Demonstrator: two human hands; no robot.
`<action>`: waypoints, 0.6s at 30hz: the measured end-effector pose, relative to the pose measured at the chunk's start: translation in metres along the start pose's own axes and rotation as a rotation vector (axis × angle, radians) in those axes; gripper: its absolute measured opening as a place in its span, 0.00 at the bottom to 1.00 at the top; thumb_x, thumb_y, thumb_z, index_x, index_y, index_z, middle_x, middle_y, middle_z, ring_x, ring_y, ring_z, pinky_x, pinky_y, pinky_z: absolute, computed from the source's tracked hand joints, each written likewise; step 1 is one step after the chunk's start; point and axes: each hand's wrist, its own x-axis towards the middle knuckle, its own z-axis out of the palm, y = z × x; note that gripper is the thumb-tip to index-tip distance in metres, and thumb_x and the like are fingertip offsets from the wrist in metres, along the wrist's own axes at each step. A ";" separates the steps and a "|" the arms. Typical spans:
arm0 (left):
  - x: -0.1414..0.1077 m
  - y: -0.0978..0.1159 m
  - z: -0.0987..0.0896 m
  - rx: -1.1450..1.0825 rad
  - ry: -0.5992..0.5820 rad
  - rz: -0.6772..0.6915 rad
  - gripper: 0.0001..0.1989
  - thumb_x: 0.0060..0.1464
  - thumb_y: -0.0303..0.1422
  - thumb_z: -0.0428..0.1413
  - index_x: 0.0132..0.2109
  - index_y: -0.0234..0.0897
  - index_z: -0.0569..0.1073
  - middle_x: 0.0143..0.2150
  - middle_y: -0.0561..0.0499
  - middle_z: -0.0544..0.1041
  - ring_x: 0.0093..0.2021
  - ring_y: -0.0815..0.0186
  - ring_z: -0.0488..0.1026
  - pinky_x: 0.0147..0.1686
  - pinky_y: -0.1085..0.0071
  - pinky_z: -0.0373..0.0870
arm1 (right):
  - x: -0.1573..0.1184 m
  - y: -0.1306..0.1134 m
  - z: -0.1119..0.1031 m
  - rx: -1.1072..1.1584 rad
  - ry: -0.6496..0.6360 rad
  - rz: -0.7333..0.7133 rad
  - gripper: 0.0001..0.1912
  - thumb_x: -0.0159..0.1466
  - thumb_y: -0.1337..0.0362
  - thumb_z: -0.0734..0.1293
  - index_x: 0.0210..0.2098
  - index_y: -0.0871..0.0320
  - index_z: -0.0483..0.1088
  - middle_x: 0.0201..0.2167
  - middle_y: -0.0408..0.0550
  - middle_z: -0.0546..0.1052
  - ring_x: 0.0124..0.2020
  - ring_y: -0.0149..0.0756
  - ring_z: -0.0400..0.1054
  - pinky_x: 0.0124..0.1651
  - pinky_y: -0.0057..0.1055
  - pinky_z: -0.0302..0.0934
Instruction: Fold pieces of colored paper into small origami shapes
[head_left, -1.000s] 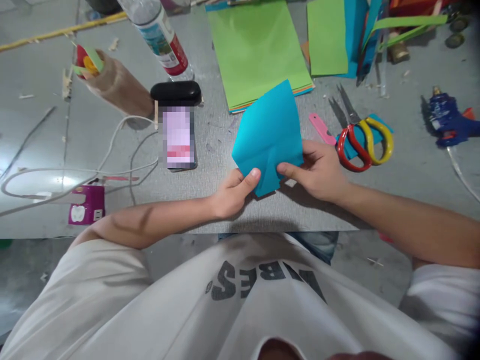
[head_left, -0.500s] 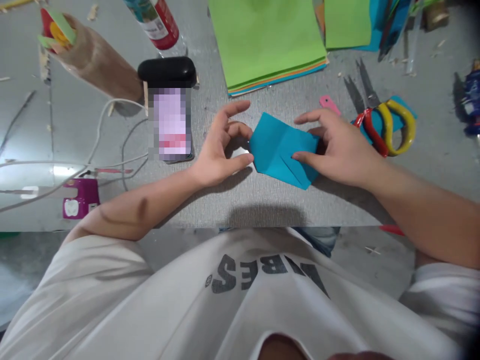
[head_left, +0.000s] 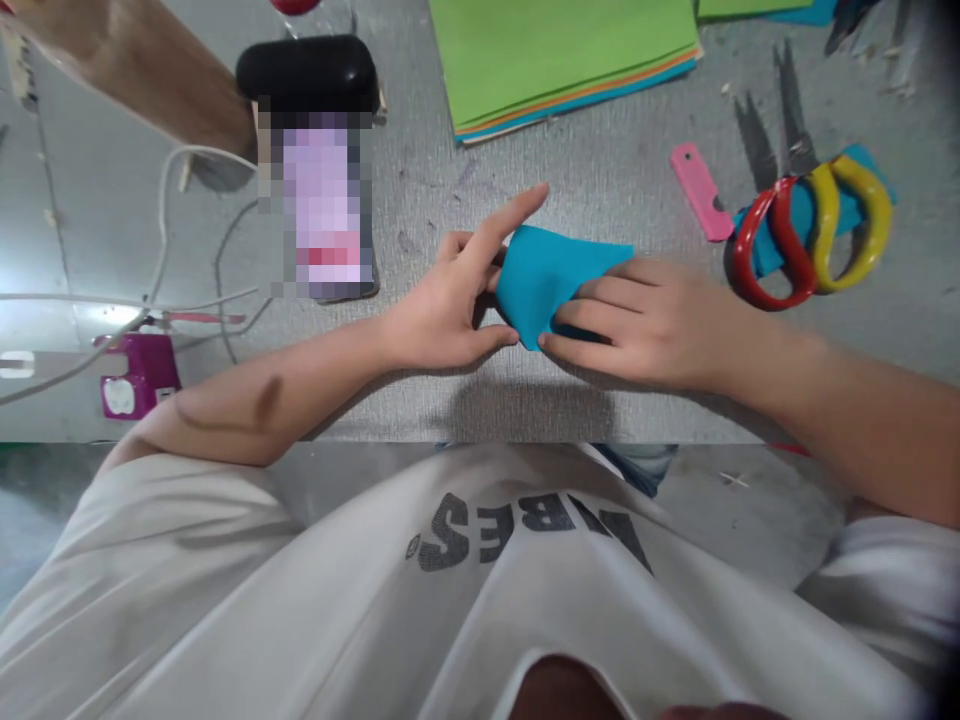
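A folded piece of blue paper (head_left: 551,275) is between my two hands, a little above or on the table; which one I cannot tell. Its left edge is held by my left hand (head_left: 457,300), thumb at the lower corner and index finger stretched out past the top. The other left fingertips are partly hidden beside the paper. My right hand (head_left: 652,315) curls over the paper's right side, its fingers lying across it and the thumb or a fingertip near the bottom corner. The right part of the paper is hidden under these fingers.
Scissors (head_left: 806,230) with red and yellow handles lie on blue scraps at the right, beside a pink cutter (head_left: 701,190). Green, orange and blue sheets (head_left: 562,60) are stacked behind. A phone (head_left: 326,200), black case (head_left: 307,75), brown roll (head_left: 142,70) and cables (head_left: 161,240) occupy the left.
My right hand has moved left and closed over the paper's right side, bending it. The slit in the paper is now out of sight. My view has shifted nearer the table's front.
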 end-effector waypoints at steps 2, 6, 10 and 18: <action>0.001 0.001 -0.003 0.034 -0.075 0.033 0.69 0.62 0.52 0.79 0.96 0.38 0.51 0.34 0.60 0.73 0.40 0.55 0.78 0.58 0.44 0.82 | 0.002 -0.002 -0.005 -0.100 -0.032 -0.061 0.21 0.88 0.69 0.66 0.72 0.45 0.81 0.59 0.48 0.89 0.56 0.47 0.79 0.54 0.47 0.73; 0.004 -0.002 -0.002 0.036 -0.068 0.063 0.68 0.59 0.54 0.81 0.94 0.42 0.59 0.36 0.57 0.76 0.44 0.51 0.81 0.66 0.41 0.80 | 0.002 -0.003 -0.007 -0.077 -0.020 -0.089 0.22 0.86 0.72 0.65 0.72 0.48 0.82 0.59 0.51 0.90 0.54 0.49 0.80 0.51 0.48 0.74; 0.006 -0.004 0.008 -0.050 -0.007 0.018 0.59 0.62 0.58 0.80 0.90 0.48 0.68 0.36 0.54 0.81 0.53 0.46 0.86 0.72 0.41 0.78 | -0.001 -0.004 -0.002 0.151 -0.020 0.025 0.23 0.86 0.68 0.69 0.72 0.39 0.83 0.62 0.48 0.89 0.60 0.51 0.81 0.59 0.51 0.77; 0.001 0.013 0.006 0.073 -0.105 0.066 0.59 0.64 0.62 0.80 0.91 0.54 0.66 0.42 0.55 0.84 0.52 0.48 0.85 0.76 0.39 0.74 | 0.013 -0.013 -0.028 -0.070 -0.044 -0.102 0.21 0.83 0.74 0.69 0.69 0.52 0.84 0.59 0.58 0.88 0.56 0.54 0.78 0.58 0.51 0.79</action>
